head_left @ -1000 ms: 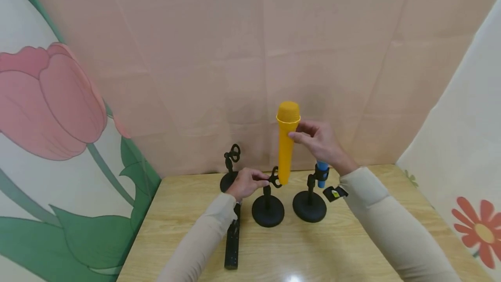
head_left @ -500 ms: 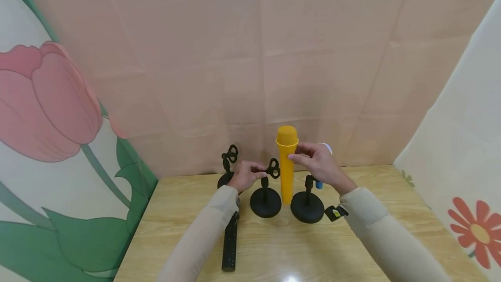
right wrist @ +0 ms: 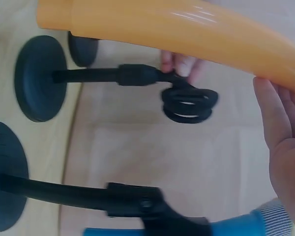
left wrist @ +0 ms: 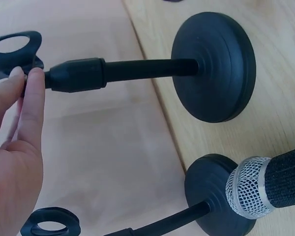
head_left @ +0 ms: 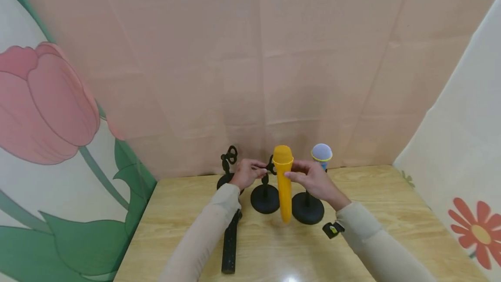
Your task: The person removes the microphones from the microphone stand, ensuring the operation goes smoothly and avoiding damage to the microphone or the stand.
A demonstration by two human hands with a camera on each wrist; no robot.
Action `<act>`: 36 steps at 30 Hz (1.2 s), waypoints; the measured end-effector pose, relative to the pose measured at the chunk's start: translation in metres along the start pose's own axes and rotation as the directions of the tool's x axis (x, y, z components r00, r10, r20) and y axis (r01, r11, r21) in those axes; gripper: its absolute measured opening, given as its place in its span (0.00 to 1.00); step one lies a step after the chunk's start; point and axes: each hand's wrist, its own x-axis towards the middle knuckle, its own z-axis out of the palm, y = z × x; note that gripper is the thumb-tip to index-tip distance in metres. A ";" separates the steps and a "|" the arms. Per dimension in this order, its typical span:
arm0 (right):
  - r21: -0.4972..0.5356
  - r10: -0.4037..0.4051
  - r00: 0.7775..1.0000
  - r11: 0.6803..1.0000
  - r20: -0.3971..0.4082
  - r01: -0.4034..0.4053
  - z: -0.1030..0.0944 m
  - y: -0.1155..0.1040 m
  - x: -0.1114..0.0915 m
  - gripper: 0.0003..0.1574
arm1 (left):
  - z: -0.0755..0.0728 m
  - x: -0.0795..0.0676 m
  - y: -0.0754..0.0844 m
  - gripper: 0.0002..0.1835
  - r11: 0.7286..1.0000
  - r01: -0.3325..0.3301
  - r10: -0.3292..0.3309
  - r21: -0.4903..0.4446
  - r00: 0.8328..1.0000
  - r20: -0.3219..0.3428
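My right hand [head_left: 313,178] grips a yellow microphone [head_left: 284,190] upright by its upper body, thumb in front. It hangs in front of the middle microphone stand [head_left: 265,199], apart from the table. With thumb and fingers, my left hand [left wrist: 19,132] pinches that black stand near the base of its clip [left wrist: 19,54]. From the right wrist view, the clip's rings [right wrist: 189,103] stand beside the yellow microphone with nothing in them. Behind my right hand, a blue microphone [head_left: 322,153] sits in the clip of the right-hand stand [head_left: 308,210].
A third stand [head_left: 229,160] with a bare clip stands behind my left hand. On the wooden table [head_left: 176,229], a black microphone [head_left: 229,245] with a silver mesh head [left wrist: 248,187] lies near my left forearm. A pink cloth backdrop [head_left: 195,77] rises behind the table.
My right hand has lowered the yellow microphone and brought it nearer to me, in front of the middle stand. The left hand keeps its pinch there; the clip has turned slightly.
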 end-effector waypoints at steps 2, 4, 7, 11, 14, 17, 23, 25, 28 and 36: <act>-0.012 0.019 1.000 1.000 0.011 -0.018 0.003 0.005 -0.003 0.22 | 0.000 0.001 0.000 0.09 1.000 0.001 -0.001 -0.001 1.000 0.000; -0.004 0.035 0.999 0.999 0.025 -0.035 0.007 0.011 -0.006 0.21 | 0.000 0.003 0.000 0.10 1.000 0.006 -0.006 0.002 1.000 0.000; 0.033 0.068 0.996 0.997 0.052 -0.069 0.013 0.020 -0.011 0.22 | -0.001 0.004 0.001 0.09 1.000 0.015 -0.015 0.006 1.000 -0.008; 0.080 0.100 0.992 0.991 0.079 -0.106 0.021 0.033 -0.017 0.25 | 0.000 0.005 0.003 0.09 0.999 0.035 -0.035 0.004 0.999 -0.022; 0.089 0.124 0.988 0.987 0.089 -0.132 0.026 0.040 -0.020 0.27 | 0.001 0.007 0.005 0.09 0.999 0.034 -0.033 0.008 0.999 -0.026; 0.099 0.169 0.981 0.979 0.093 -0.178 0.029 0.044 -0.021 0.28 | 0.002 0.008 0.007 0.10 1.000 0.020 -0.019 0.023 0.999 -0.034; 0.114 0.242 0.964 0.960 0.111 -0.254 0.037 0.053 -0.025 0.29 | 0.003 0.010 0.008 0.11 0.999 0.011 -0.008 0.047 0.998 -0.062; 0.118 0.261 0.958 0.954 0.119 -0.275 0.041 0.058 -0.027 0.28 | 0.004 0.011 0.008 0.11 0.999 0.019 -0.016 0.046 0.997 -0.071; 0.126 0.298 0.945 0.941 0.133 -0.314 0.046 0.065 -0.030 0.27 | 0.005 0.011 0.010 0.11 0.999 0.026 -0.021 0.046 0.996 -0.086; 0.141 0.382 0.913 0.905 0.145 -0.401 0.061 0.083 -0.037 0.29 | 0.008 0.018 0.014 0.12 0.990 0.065 -0.052 0.126 0.994 -0.099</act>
